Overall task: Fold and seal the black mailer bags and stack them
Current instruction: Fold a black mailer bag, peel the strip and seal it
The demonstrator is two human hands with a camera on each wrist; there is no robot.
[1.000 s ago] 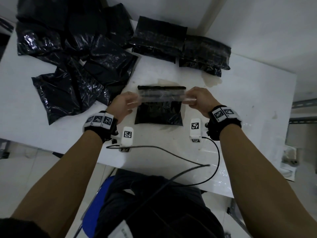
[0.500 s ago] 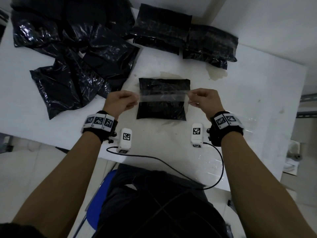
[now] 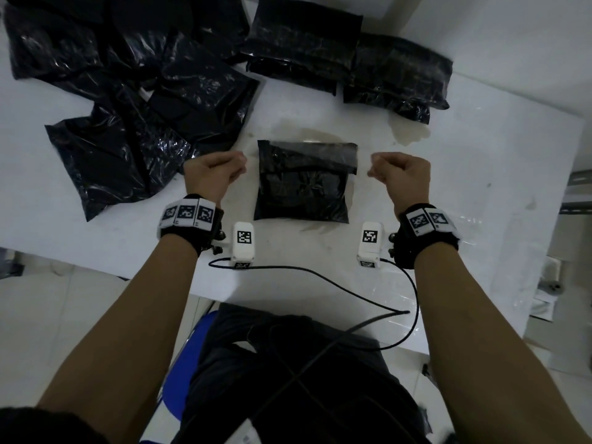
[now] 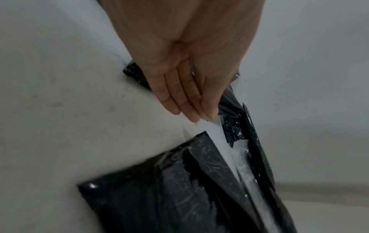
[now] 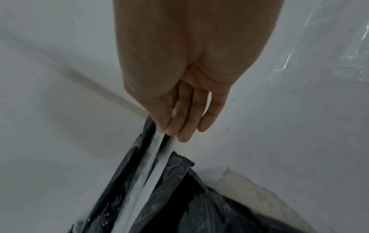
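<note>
Hands have moved outward since a moment ago: your left hand (image 3: 214,174) and right hand (image 3: 400,176) now flank the mailer bag (image 3: 302,193), which lies flat on the table (image 3: 448,187) before you. Each hand's fingers pinch one end of the clear strip (image 3: 307,157), which has dropped from mid-bag to the folded top edge. That suggests the seal is going on; stacking is not yet done.

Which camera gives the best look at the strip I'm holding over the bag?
Right wrist view: the strip runs white and clear from the right hand down across the bag. The left wrist view shows a shorter, blurrier stretch at the left hand. In the head view it is almost invisible.
</note>
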